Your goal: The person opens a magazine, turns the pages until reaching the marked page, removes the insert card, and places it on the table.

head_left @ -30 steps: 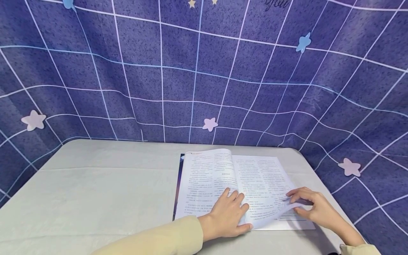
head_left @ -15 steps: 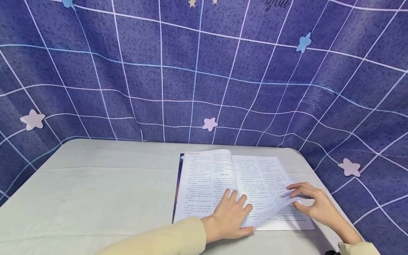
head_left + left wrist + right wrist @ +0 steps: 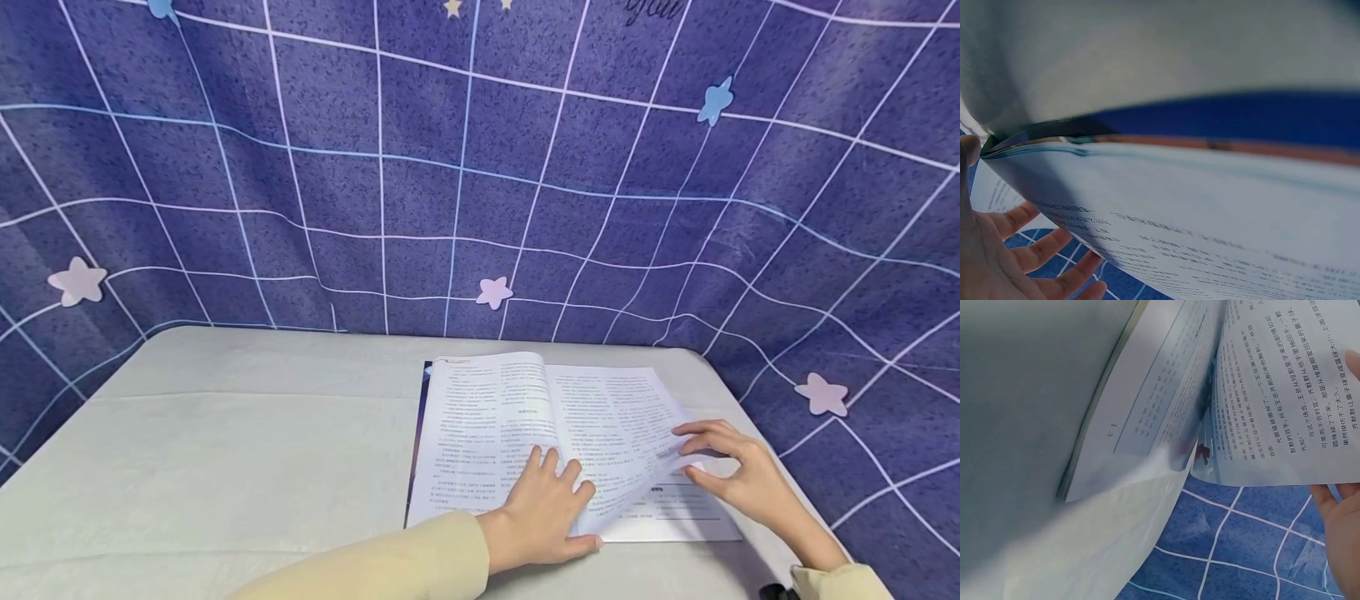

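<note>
Head view: bench (image 3: pixel 247 450) carries the open book (image 3: pixel 480 425), right of centre. Left hand (image 3: pixel 543 508) rests across the lower end of its fold, fingers spread, gripping nothing; best pressed flat there as anchor. Raised page (image 3: pixel 622 467) bows up toward the right hand (image 3: pixel 738 479), fingers and thumb pinching its outer edge; a light hold should avoid creasing. Right fingertips partly hidden by paper, hand cropped in right wrist view; print too small to read from head.
</note>
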`<state>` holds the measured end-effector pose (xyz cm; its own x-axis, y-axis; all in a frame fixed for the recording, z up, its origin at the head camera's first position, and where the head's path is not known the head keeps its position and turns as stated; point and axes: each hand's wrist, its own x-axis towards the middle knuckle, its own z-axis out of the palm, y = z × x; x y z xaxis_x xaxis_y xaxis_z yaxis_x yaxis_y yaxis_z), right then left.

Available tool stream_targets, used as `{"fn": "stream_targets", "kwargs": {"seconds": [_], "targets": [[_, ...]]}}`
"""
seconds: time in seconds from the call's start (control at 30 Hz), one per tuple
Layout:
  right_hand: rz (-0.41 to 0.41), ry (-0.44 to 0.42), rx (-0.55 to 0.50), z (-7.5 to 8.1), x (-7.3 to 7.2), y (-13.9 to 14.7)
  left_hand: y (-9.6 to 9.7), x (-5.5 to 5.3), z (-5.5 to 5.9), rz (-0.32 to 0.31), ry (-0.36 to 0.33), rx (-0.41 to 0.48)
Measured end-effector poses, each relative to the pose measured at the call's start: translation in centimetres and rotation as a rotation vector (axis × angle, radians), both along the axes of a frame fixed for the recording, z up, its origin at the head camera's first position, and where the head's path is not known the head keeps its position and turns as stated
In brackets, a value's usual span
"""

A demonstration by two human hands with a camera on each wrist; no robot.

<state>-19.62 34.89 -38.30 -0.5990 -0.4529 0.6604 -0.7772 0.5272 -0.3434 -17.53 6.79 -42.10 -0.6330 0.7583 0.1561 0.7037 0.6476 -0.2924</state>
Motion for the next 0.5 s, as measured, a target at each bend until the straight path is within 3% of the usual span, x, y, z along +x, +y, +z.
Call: {"fn": "stream_targets", "kwargs": {"seconds": [0.3,0.5], "targets": [[-0.075,-0.071,0.025,0.44,0.08,-0.26,-0.09,-0.03,0.09,0.004,0.007,-0.007],[-0.102,-0.069,0.029,0.36,0.11,-0.35,-0.26,-0.13,0.15,0.008,-0.002,-0.010]]}}
